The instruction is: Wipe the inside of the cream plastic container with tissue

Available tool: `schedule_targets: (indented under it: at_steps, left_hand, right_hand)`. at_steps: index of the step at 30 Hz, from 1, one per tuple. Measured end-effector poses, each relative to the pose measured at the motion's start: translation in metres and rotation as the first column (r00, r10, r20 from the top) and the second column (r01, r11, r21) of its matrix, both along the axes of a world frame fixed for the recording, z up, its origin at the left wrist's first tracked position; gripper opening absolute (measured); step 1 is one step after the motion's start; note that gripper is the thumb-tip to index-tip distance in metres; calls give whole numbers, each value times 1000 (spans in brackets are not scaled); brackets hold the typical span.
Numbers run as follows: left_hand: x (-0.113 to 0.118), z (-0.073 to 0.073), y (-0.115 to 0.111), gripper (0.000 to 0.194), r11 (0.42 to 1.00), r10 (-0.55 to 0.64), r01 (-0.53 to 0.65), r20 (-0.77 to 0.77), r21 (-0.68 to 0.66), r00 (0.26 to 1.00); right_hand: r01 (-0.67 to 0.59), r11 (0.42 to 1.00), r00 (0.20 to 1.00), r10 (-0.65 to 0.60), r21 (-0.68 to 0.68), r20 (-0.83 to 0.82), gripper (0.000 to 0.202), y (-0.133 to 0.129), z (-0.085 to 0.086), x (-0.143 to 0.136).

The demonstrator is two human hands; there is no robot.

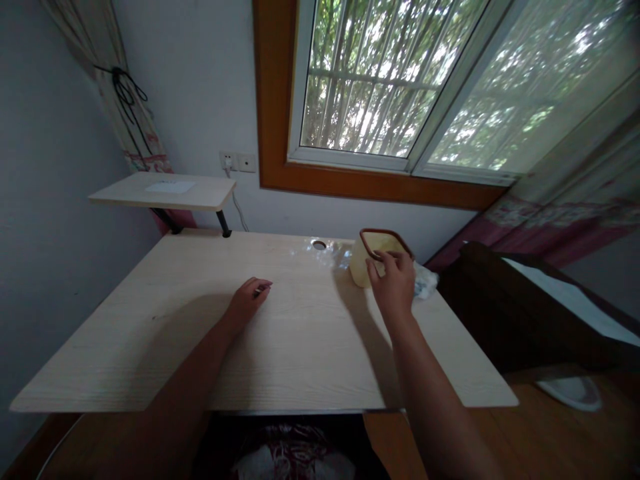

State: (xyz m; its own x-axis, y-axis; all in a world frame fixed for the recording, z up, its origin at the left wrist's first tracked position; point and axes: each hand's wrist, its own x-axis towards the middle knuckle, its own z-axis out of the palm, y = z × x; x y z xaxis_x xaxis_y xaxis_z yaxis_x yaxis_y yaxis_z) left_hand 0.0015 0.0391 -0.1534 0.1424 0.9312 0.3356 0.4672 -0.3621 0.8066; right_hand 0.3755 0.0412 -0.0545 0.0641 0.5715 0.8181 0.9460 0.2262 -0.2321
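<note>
Left hand (250,295) is curled low over the counter (300,347), a small dark thing (259,291) showing at its fingers, though I cannot tell whether it is gripped. Right hand (393,290), the nearer to the bin (359,267), reaches its near side with thumb and fingers slightly parted, any hold unclear. Upright by the far right, the bin lies well right of the left hand, a bag (426,283) just beside it; its long axis is hard to judge.

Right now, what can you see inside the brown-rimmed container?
Inside the container, part of its pale inner wall shows. The right hand and near wall hide the bottom, so anything lying there cannot be seen.
</note>
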Motion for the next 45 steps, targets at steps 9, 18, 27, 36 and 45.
schedule_targets:
  at_steps: [9, 18, 27, 36, 45]
  left_hand:
    - [3, 11, -5, 26, 999, 3, -2, 18, -35, 1000]
    - [2, 10, -4, 26, 999, 6, -5, 27, -41, 1000]
    - [1, 7, -4, 25, 999, 26, -26, 29, -24, 999]
    - [1, 8, -7, 23, 998, 54, -54, 36, -12, 998]
    - [2, 9, -9, 22, 998, 61, -61, -1, -3, 998]
  right_hand:
    - [-288, 937, 955, 295, -197, 8, 27, -22, -20, -58]
    - [-433, 741, 895, 422, -513, -146, 24, -30, -72, -112]
    - [-461, 708, 882, 434, -535, -185, 28, -32, -78, -112]
    - [-478, 697, 873, 446, -534, -198, 28, -32, -80, -111]
    - [-462, 700, 878, 448, -545, -170, 29, -33, -80, -111]
